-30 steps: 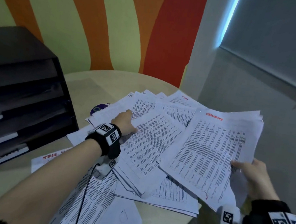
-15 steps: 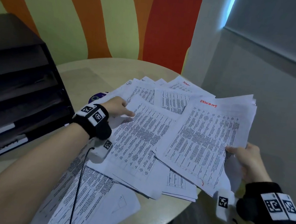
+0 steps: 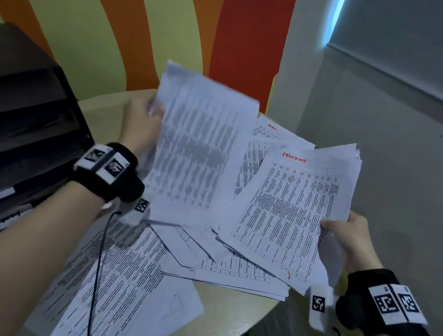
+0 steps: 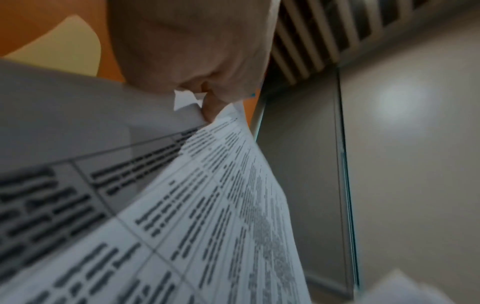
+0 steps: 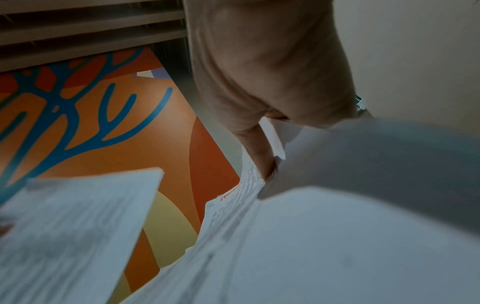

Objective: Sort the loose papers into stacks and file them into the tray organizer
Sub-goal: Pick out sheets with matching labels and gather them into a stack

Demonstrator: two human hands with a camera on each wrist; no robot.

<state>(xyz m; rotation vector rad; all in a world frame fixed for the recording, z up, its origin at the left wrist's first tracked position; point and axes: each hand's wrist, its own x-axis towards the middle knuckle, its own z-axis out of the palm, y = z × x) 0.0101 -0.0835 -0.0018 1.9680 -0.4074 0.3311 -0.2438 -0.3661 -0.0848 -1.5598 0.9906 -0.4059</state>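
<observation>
Left hand [image 3: 139, 120] lifted sheet [image 3: 194, 150], organizer [image 3: 17, 124] beside

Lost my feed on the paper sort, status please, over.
Left hand holds lifted sheets above the table. Right hand grips a stack. Loose papers cover the table; tray organizer unobstructed.

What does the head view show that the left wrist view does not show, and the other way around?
Only the head view shows the right hand gripping a stack of papers, the loose sheets on the round table, and the black tray organizer. Only the left wrist view shows, close up, the crumpled corner pinched by the fingers, and a slatted ceiling. Both show the left hand holding the lifted printed sheets.
</observation>
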